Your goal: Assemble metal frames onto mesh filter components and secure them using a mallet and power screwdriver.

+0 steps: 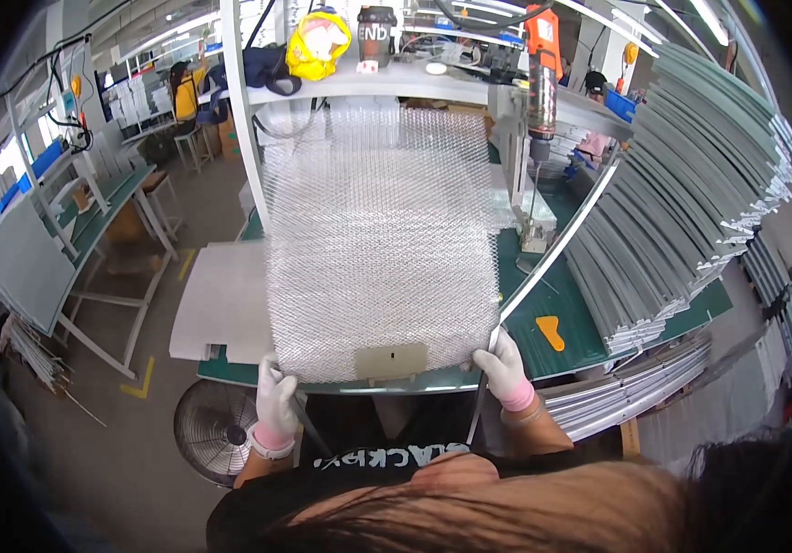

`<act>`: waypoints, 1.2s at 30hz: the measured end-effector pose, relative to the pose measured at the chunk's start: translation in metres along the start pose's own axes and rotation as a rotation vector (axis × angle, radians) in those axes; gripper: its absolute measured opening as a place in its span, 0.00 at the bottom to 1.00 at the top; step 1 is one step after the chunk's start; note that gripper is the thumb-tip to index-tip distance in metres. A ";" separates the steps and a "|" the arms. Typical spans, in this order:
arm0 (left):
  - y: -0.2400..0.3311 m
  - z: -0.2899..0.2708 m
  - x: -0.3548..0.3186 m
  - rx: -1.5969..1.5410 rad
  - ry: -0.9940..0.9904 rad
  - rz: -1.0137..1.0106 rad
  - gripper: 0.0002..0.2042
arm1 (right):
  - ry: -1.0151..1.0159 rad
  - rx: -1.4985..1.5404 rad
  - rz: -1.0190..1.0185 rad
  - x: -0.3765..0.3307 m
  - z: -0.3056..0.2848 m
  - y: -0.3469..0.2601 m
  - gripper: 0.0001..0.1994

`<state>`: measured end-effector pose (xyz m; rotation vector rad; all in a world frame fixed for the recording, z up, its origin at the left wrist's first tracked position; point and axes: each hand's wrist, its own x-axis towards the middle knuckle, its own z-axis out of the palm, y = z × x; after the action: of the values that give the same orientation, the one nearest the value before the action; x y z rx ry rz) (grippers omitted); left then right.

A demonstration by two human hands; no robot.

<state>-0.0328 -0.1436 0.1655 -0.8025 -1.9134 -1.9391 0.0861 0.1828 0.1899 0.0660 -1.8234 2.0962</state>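
A wide silver metal mesh sheet [382, 267] spreads in front of me, with a small beige plate [392, 360] at the middle of its near edge. My left hand [276, 403], in a white glove with a pink cuff, is closed on the sheet's near left corner. By the near right corner, my right hand [506, 371], gloved the same way, is closed round a long thin metal strip [562, 235]. The strip slants up to the far right, its lower end dropping below the hand. Whether the right fingers also pinch the mesh is hidden.
A green workbench [589, 304] carries an orange flat piece [551, 333] and a tall stack of grey panels [681, 194] at right. An orange power screwdriver [543, 74] hangs upright. Behind is a white shelf [405, 85]. A floor fan [216, 433] stands lower left.
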 end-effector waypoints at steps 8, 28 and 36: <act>0.007 0.033 0.104 -0.309 0.095 0.066 0.04 | 0.271 -0.293 -0.442 0.088 0.002 -0.028 0.14; -0.065 0.059 0.106 -0.155 -0.061 -0.131 0.13 | 0.355 -0.462 -0.448 0.093 -0.006 0.027 0.10; -0.062 0.022 0.098 -0.185 -0.493 -0.223 0.28 | 0.064 -0.418 -0.369 0.067 -0.035 0.036 0.21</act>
<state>-0.1431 -0.1016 0.1710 -1.2676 -2.1931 -2.2339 0.0195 0.2292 0.1679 0.2080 -1.9924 1.4303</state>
